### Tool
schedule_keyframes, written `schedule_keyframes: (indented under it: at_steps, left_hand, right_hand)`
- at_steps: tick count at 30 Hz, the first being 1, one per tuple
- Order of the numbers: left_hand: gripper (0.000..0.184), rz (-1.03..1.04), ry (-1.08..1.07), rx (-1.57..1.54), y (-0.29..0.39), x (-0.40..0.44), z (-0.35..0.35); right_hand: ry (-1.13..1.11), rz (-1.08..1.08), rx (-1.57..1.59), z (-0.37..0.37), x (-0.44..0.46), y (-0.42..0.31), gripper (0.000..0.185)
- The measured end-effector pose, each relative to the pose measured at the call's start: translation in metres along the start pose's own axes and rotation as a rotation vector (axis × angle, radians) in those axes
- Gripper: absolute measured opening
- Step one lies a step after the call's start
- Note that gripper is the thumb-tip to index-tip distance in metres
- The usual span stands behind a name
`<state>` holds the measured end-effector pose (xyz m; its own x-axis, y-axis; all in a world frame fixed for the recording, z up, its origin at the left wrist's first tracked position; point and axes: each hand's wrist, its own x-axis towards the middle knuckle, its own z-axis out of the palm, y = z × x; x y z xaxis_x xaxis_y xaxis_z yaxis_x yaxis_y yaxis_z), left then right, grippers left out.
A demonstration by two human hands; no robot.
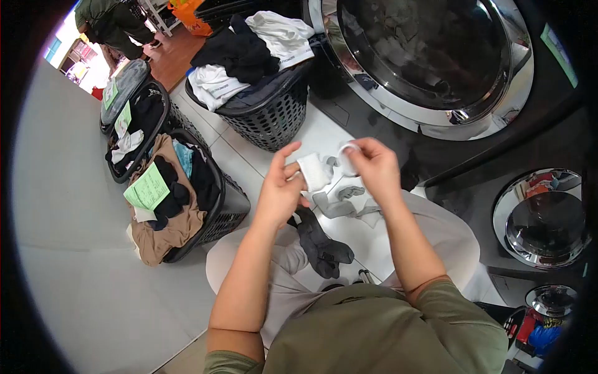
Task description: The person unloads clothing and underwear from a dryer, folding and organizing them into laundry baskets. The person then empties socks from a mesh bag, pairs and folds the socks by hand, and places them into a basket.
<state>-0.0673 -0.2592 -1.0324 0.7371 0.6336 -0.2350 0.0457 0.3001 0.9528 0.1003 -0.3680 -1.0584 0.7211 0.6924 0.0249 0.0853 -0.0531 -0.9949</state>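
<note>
My left hand [283, 187] holds a white sock [316, 172], with one or two fingers at its cuff and the others spread. Close by, my right hand [377, 167] pinches a white sock piece [346, 159] between thumb and fingers. A small grey part shows between the hands; whether both pieces belong to one sock I cannot tell. Light grey socks [339, 208] lie beneath my hands. Dark grey socks [322, 244] rest between my legs, nearer my body.
A black laundry basket [268, 118] heaped with black and white clothes stands ahead. More baskets [218, 218] with clothes and green paper slips line the left. Round-doored machines [430, 128] stand right. Another person [115, 28] stands at far left.
</note>
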Motion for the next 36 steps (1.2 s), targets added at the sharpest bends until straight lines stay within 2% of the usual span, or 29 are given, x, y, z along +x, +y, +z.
schedule_keyframes:
  at_steps: [2, 3, 5, 6, 8, 9, 10, 12, 13, 14, 16, 19, 20, 23, 24, 25, 27, 28, 30, 31, 32, 33, 34, 35, 36]
  left_hand:
    - [0.064, 0.022, -0.034, 0.035, -0.013, 0.001, 0.009]
    - [0.061, 0.055, 0.005, 0.185, -0.014, -0.001, 0.01]
    - [0.056, 0.119, 0.08, 0.48, -0.016, -0.004, 0.013]
    - [0.05, 0.126, 0.148, 0.395, -0.02, -0.003, 0.017]
    - [0.053, 0.319, 0.223, 0.615, -0.038, 0.0, 0.016]
    - [0.055, 0.415, 0.259, 0.726, -0.042, 0.0, 0.017]
    - [0.046, 0.475, 0.418, 0.813, -0.043, -0.001, 0.02]
    - [0.036, 0.442, 0.455, 0.819, -0.044, 0.007, 0.007]
    - [0.032, 0.424, 0.477, 0.819, -0.043, 0.01, 0.0]
    - [0.018, 0.004, 0.314, 0.487, -0.042, 0.013, -0.006]
    - [0.015, -0.076, 0.221, 0.17, -0.043, 0.014, -0.003]
    - [0.014, -0.19, 0.093, -0.347, -0.042, 0.017, -0.013]
    - [0.015, -0.225, 0.055, -0.528, -0.041, 0.018, -0.018]
    - [0.017, -0.253, 0.119, -0.728, -0.007, 0.01, -0.019]
    - [0.017, -0.268, 0.144, -0.739, -0.003, 0.009, -0.023]
    - [0.017, -0.247, 0.14, -0.713, -0.003, 0.008, -0.026]
    - [0.016, -0.209, 0.136, -0.671, -0.019, 0.005, -0.031]
    - [0.013, -0.132, 0.08, -0.573, -0.036, 0.008, -0.034]
    - [0.012, 0.066, 0.172, -0.162, -0.03, 0.005, -0.024]
    - [0.012, 0.158, 0.216, 0.041, -0.027, 0.005, -0.022]
    - [0.014, 0.237, 0.277, 0.02, -0.026, 0.008, -0.025]
    - [0.014, 0.213, 0.296, -0.018, -0.02, 0.007, -0.025]
    - [0.014, 0.19, 0.316, -0.051, -0.008, 0.002, -0.024]
    - [0.014, 0.168, 0.336, -0.081, 0.001, -0.002, -0.026]
    - [0.015, 0.16, 0.302, -0.092, 0.0, -0.004, -0.025]
  right_hand:
    - [-0.212, 0.097, -0.072, 0.02, -0.012, 0.006, 0.026]
    - [-0.164, -0.24, -0.281, 0.033, -0.025, 0.008, 0.03]
    - [-0.103, -0.36, -0.394, 0.042, -0.032, 0.007, 0.032]
    - [-0.145, -0.178, -0.295, 0.041, -0.031, 0.008, 0.032]
    - [-0.225, 0.181, -0.086, 0.038, -0.027, 0.013, 0.033]
    - [-0.191, 0.181, -0.034, 0.039, -0.026, 0.02, 0.031]
    - [-0.158, 0.183, 0.017, 0.041, -0.028, 0.029, 0.029]
    - [-0.089, 0.141, 0.231, 0.046, -0.03, 0.025, 0.025]
    - [-0.077, 0.19, 0.326, 0.047, -0.028, 0.023, 0.023]
    - [-0.067, 0.243, 0.42, 0.048, -0.027, 0.022, 0.021]
    - [-0.104, 0.377, 0.489, 0.041, -0.018, 0.036, 0.017]
    - [-0.263, 0.596, 1.109, 0.03, -0.008, 0.051, 0.017]
    - [-0.343, 0.597, 1.119, 0.03, -0.011, 0.052, 0.024]
    - [-0.609, 0.549, 1.296, 0.035, -0.028, 0.045, 0.037]
    - [-0.679, 0.605, 1.132, 0.03, -0.036, 0.031, 0.049]
    - [-0.985, 0.471, 1.194, 0.03, -0.035, 0.046, 0.057]
    - [-0.94, 0.535, 0.801, 0.022, -0.035, 0.029, 0.049]
    - [-0.958, 0.393, 0.393, 0.017, -0.029, 0.013, 0.045]
    - [-0.904, 0.067, -0.417, 0.01, 0.004, -0.017, 0.037]
    - [-0.659, -0.143, -0.372, 0.011, 0.017, -0.02, 0.03]
    - [-0.409, -0.347, -0.323, 0.013, 0.032, -0.023, 0.025]
    - [-0.308, -0.067, -0.212, 0.016, 0.052, -0.041, 0.025]
    - [-0.27, -0.013, -0.093, 0.021, 0.074, -0.054, 0.03]
    - [-0.151, -0.32, -0.08, 0.032, 0.101, -0.063, 0.039]
    - [-0.017, -0.497, -0.148, 0.039, 0.137, -0.066, 0.044]
